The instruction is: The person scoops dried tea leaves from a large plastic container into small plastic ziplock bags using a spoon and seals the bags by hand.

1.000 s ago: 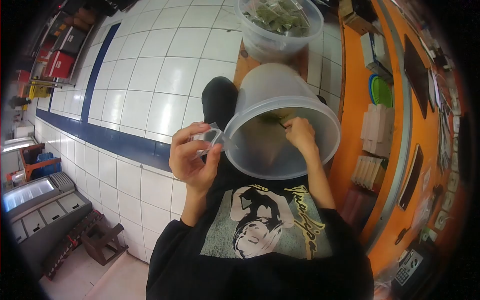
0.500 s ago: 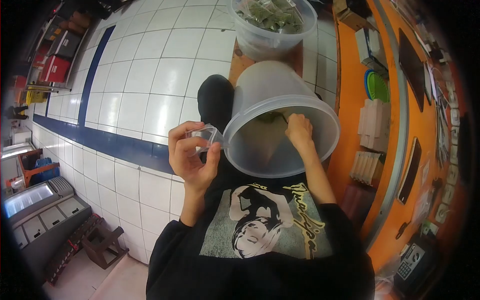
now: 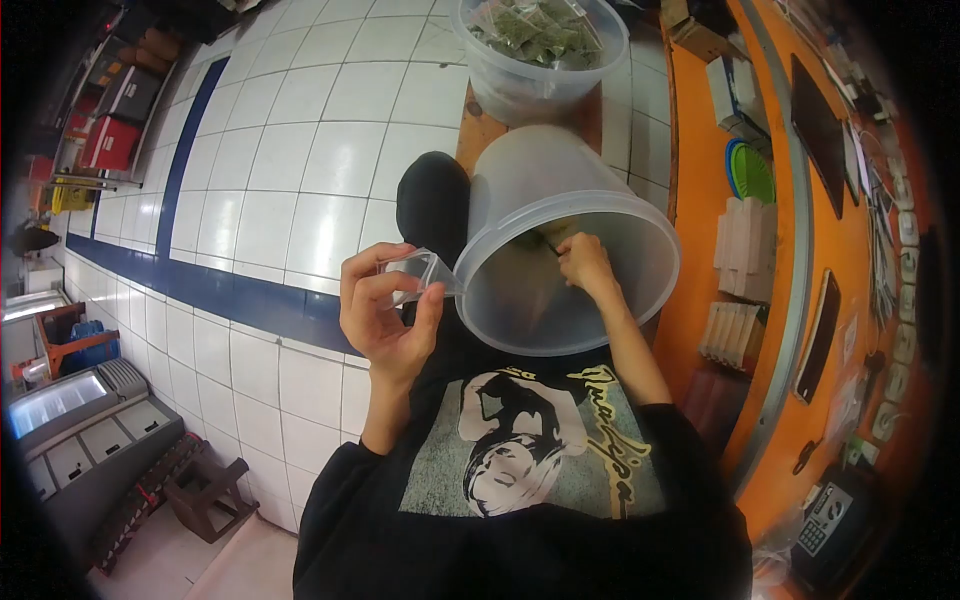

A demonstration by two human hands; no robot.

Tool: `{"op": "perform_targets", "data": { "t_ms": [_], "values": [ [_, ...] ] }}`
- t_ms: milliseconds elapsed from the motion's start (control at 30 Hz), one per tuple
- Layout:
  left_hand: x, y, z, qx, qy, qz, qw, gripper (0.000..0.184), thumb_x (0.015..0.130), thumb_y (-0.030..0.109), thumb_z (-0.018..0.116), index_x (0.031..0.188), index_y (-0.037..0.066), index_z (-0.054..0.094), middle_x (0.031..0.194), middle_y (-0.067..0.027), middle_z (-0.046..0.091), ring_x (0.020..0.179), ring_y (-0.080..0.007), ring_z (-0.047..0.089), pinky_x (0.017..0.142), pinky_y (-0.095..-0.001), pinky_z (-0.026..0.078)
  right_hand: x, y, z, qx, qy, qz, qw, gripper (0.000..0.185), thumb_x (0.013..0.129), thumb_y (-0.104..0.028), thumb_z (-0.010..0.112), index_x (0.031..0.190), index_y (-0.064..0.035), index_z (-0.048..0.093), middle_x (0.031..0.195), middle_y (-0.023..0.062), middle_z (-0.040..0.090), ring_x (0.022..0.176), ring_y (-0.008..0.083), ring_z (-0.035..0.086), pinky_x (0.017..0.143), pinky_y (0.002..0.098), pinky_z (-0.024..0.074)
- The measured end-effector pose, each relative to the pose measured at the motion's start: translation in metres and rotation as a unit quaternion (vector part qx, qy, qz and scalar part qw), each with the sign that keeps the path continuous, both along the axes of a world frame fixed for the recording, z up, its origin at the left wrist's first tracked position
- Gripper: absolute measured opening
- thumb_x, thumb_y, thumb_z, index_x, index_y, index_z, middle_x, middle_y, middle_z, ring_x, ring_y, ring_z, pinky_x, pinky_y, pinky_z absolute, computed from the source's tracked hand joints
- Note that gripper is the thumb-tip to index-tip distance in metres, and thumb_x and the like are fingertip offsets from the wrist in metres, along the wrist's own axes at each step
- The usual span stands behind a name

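My left hand (image 3: 388, 310) holds a small clear plastic bag (image 3: 424, 274), its mouth spread by the fingers, just left of the bucket's rim. A large translucent bucket (image 3: 530, 165) lies tilted towards me, its wide opening facing my chest. Inside that opening is my right hand (image 3: 585, 262), closed round a thin dark utensil (image 3: 549, 242) whose far end reaches into the bucket. Some greenish stuff shows faintly deep inside; its amount cannot be made out.
Behind stands a second translucent tub (image 3: 540, 90) with several clear bags of green leafy material (image 3: 540, 32). Orange shelving (image 3: 690, 200) with boxes runs along the right. A brown stool (image 3: 205, 497) stands at lower left on the tiled floor.
My right hand with the utensil has shifted slightly left and towards me within the bucket. My left hand stays nearly still, and the bag's mouth looks a little wider.
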State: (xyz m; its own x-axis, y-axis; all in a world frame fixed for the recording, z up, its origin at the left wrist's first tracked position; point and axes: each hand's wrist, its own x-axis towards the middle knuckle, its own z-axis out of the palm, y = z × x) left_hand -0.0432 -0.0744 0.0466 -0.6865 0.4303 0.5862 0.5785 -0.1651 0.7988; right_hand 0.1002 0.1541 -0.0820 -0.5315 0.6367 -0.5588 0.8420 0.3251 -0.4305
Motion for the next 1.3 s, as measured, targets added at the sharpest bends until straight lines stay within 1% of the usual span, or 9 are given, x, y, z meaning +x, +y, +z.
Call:
{"op": "perform_targets", "data": {
  "t_ms": [100,167,267,433,600,667,800,1033,1300],
  "values": [
    [0.0,0.002,0.0,0.017,-0.016,0.003,1.0,0.022,0.074,0.001,0.073,0.084,0.002,0.054,0.106,-0.0169,0.054,0.095,-0.0232,0.058,0.082,-0.032,0.047,0.001,-0.006,-0.013,-0.055,0.046,-0.029,0.997,0.026,0.078,0.001,0.062,0.103,0.0064,0.065,0.092,0.0201,0.068,0.06,0.0226,0.068,0.056,0.0313,0.0561],
    [0.002,0.003,0.003,0.003,-0.017,0.007,1.0,0.02,0.083,0.01,0.07,0.088,0.002,0.052,0.108,-0.0163,0.053,0.1,-0.0232,0.055,0.088,-0.0343,0.043,0.0,-0.011,-0.019,-0.072,0.081,-0.042,0.993,0.025,0.079,0.001,0.062,0.103,0.0071,0.064,0.092,0.0201,0.068,0.06,0.0223,0.068,0.055,0.0309,0.056],
    [0.003,0.005,0.003,0.012,-0.019,0.008,1.0,0.019,0.083,0.01,0.069,0.087,0.002,0.052,0.109,-0.0161,0.054,0.099,-0.0227,0.055,0.089,-0.0344,0.043,-0.005,-0.018,-0.027,-0.124,0.118,-0.093,0.981,0.027,0.08,0.002,0.061,0.106,0.0084,0.063,0.089,0.02,0.068,0.057,0.0217,0.067,0.051,0.0301,0.0554],
    [0.003,0.004,0.006,0.002,-0.003,0.025,1.0,0.019,0.084,0.01,0.069,0.087,0.002,0.051,0.107,-0.0152,0.055,0.098,-0.0223,0.055,0.089,-0.0346,0.043,-0.018,-0.029,-0.049,-0.258,0.253,-0.153,0.92,0.029,0.083,0.002,0.06,0.109,0.012,0.059,0.087,0.0196,0.067,0.055,0.0203,0.064,0.049,0.0289,0.0545],
    [0.006,0.005,0.011,-0.01,-0.01,0.04,0.999,0.016,0.083,0.007,0.067,0.085,0.001,0.051,0.101,-0.0148,0.057,0.094,-0.0228,0.055,0.084,-0.0338,0.045,-0.031,-0.036,-0.051,-0.267,0.329,-0.157,0.892,0.024,0.084,0.002,0.06,0.107,0.0101,0.061,0.085,0.016,0.066,0.057,0.0192,0.064,0.048,0.0277,0.0548],
    [0.004,0.005,0.01,-0.017,-0.003,0.039,0.999,0.015,0.081,0.005,0.067,0.083,0.002,0.053,0.098,-0.0142,0.057,0.093,-0.0231,0.056,0.082,-0.0328,0.045,-0.037,-0.034,-0.064,-0.28,0.335,-0.142,0.889,0.026,0.085,0.001,0.058,0.109,0.0108,0.059,0.09,0.0171,0.064,0.076,0.0227,0.066,0.05,0.0314,0.059],
    [0.003,0.005,0.02,-0.033,-0.011,0.03,0.999,0.018,0.078,0.004,0.071,0.083,0.001,0.054,0.099,-0.0167,0.058,0.093,-0.0239,0.057,0.082,-0.0326,0.045,-0.044,-0.034,-0.059,-0.292,0.365,-0.151,0.871,0.024,0.084,0.006,0.057,0.107,0.0126,0.059,0.092,0.0182,0.063,0.079,0.0223,0.064,0.05,0.0309,0.0593],
    [0.003,0.008,0.019,-0.009,-0.025,0.008,1.0,0.018,0.077,-0.002,0.07,0.085,0.001,0.055,0.103,-0.0185,0.057,0.093,-0.0229,0.058,0.083,-0.0321,0.046,-0.044,-0.033,-0.075,-0.262,0.379,-0.151,0.875,0.023,0.084,0.006,0.056,0.107,0.012,0.06,0.089,0.0178,0.063,0.075,0.0212,0.065,0.05,0.0305,0.0589],
    [0.003,0.011,0.023,-0.016,-0.002,0.013,1.0,0.017,0.077,-0.003,0.07,0.082,0.001,0.054,0.102,-0.0181,0.058,0.093,-0.023,0.059,0.082,-0.0322,0.047,-0.045,-0.037,-0.077,-0.222,0.364,-0.145,0.893,0.022,0.085,0.005,0.054,0.105,0.0122,0.059,0.082,0.0164,0.065,0.056,0.0209,0.063,0.048,0.0287,0.0551]
  ]
}}
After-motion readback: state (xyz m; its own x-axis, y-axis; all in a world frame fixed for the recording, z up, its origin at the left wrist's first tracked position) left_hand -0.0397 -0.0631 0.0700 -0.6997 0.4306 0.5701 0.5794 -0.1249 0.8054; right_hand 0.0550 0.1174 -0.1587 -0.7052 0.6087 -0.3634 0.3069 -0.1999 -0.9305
